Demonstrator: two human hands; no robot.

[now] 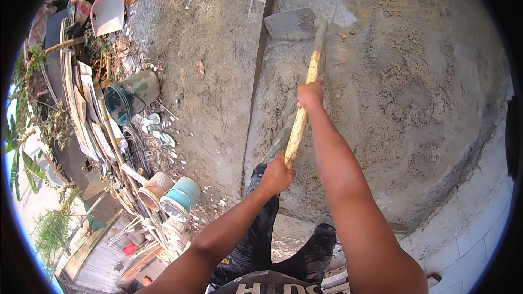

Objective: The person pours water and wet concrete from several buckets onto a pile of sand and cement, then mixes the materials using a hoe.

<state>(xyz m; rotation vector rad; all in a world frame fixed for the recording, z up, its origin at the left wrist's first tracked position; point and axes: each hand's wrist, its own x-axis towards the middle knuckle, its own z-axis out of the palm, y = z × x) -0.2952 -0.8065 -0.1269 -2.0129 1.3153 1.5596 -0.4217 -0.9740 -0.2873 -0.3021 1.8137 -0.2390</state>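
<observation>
Now, grip: I see left hand (278,176) and right hand (310,95) both clasping the hoe (297,135).
Hoe: blade (290,23) on cement (403,92), near the board (261,38).
Cement: partly smooth, I judge; right side lumpy, unfinished.

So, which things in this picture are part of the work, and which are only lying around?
In the work:
hoe, held by the left hand and right hand
grey wet-looking mix around its blade
straight strip beside the blade, probably

Seemingly just lying around:
green-patterned bucket
light-blue bucket
sandals
stacked boards
</observation>
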